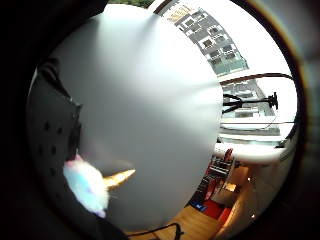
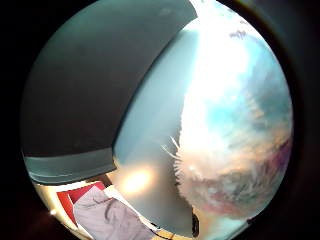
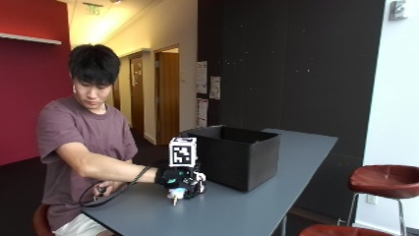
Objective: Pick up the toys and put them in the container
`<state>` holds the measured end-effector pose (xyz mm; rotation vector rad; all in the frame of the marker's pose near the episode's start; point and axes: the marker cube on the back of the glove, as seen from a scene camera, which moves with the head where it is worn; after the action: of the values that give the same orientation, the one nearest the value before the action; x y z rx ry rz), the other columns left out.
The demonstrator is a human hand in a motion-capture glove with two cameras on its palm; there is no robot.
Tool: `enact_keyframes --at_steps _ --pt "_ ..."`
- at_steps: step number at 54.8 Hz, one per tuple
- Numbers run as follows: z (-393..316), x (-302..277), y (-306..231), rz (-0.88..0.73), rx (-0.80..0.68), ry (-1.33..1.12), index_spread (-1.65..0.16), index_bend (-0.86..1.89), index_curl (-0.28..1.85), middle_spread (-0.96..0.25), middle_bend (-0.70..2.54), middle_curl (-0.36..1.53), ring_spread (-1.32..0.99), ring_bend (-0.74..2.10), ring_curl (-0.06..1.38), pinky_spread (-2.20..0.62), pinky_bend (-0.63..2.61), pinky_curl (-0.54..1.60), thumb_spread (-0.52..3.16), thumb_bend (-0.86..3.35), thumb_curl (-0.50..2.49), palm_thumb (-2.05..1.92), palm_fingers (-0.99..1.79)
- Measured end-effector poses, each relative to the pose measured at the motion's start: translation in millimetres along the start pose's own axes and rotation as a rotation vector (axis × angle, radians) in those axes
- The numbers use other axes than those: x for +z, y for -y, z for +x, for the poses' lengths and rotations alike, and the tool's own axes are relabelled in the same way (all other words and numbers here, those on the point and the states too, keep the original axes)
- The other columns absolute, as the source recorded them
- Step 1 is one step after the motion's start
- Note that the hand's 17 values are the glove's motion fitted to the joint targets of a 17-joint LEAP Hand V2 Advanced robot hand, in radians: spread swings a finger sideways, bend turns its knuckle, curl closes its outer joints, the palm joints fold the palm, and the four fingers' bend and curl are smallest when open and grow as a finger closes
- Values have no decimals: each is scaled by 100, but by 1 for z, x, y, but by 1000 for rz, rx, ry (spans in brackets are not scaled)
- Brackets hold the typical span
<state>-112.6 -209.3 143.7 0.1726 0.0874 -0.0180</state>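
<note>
While the gloved hand (image 3: 178,181) sits low on the table (image 3: 262,196), its fingers are curled round a fluffy toy (image 3: 174,189) — looks like a grip, though the outside view shows only a pale bit of it poking out under the palm. Thumb-side palm view is mostly filled with pastel fur (image 2: 240,130), so the toy is right against the palm; little-finger side catches the fuzzy body and a yellowish tip (image 1: 119,178) just off the tabletop. My read: toy is grasped from above so it can be lifted straight up. The container (image 3: 234,155), a black open-top box, stands just beyond the hand, well within reach. Next move likely needs a lift over its near wall. Other toys: none visible.
</note>
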Motion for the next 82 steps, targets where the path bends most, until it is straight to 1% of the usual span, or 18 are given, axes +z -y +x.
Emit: enact_keyframes --at_steps 2,3,7,9,10,13,18,38,42,47,51,58,66,69,71,76,80,82 --pt "3 1 2 -14 -28 -28 -20 39 18 -21 66 54 -32 110 47 -35 100 36 117 13 43 38 114" --pt "2 0 3 -27 -23 -10 -19 38 19 -22 64 54 -32 110 48 -35 98 36 120 10 41 32 107" --pt "-2 -2 7 -108 24 129 -22 51 23 -24 76 60 -34 111 50 -37 100 38 108 14 49 46 121" --pt "0 -4 7 -151 21 175 -22 51 24 -25 76 61 -34 113 51 -37 102 39 106 14 50 47 114" --pt "1 -5 6 -176 15 198 -23 59 27 -25 82 64 -35 112 51 -38 100 39 103 13 52 48 123" --pt "5 -9 3 -245 -2 258 -24 66 30 -25 86 67 -35 114 52 -38 100 40 98 13 55 50 122" --pt "13 -29 -5 -283 17 311 -24 79 36 -25 94 71 -35 117 54 -38 102 42 91 12 60 52 122" --pt "39 -160 -11 -104 102 267 -22 100 55 -23 111 82 -34 130 60 -38 108 48 75 8 77 56 114" --pt "37 -193 -7 -41 75 268 -22 102 58 -22 112 83 -34 132 61 -38 109 49 73 7 79 56 113" --pt "40 -231 3 78 -74 102 -21 103 62 -22 113 84 -33 133 61 -38 110 50 72 6 83 56 112" --pt "10 -264 19 102 61 242 -20 102 64 -21 114 84 -33 134 62 -38 111 50 70 5 85 56 111" --pt "-35 -301 47 150 -42 123 -20 102 68 -21 115 85 -32 135 62 -38 111 51 69 3 89 56 110" --pt "-101 -327 94 155 77 171 -20 99 72 -20 116 85 -32 136 62 -38 111 51 69 2 93 57 110" --pt "-136 -328 108 165 -93 135 -19 99 74 -20 116 86 -32 136 62 -38 110 51 68 1 95 56 110" --pt "-156 -325 118 160 -143 117 -19 98 75 -20 116 86 -32 136 62 -38 111 52 68 1 96 57 109" --pt "-189 -314 139 140 -149 115 -20 95 77 -20 114 85 -32 135 61 -38 111 52 68 0 98 56 107" --pt "-213 -307 154 106 -18 113 -20 91 78 -20 111 85 -32 134 61 -38 111 51 69 -1 98 55 103" --pt "-218 -302 158 86 -14 98 -20 87 79 -21 109 84 -32 134 61 -38 112 51 70 -2 98 54 100"
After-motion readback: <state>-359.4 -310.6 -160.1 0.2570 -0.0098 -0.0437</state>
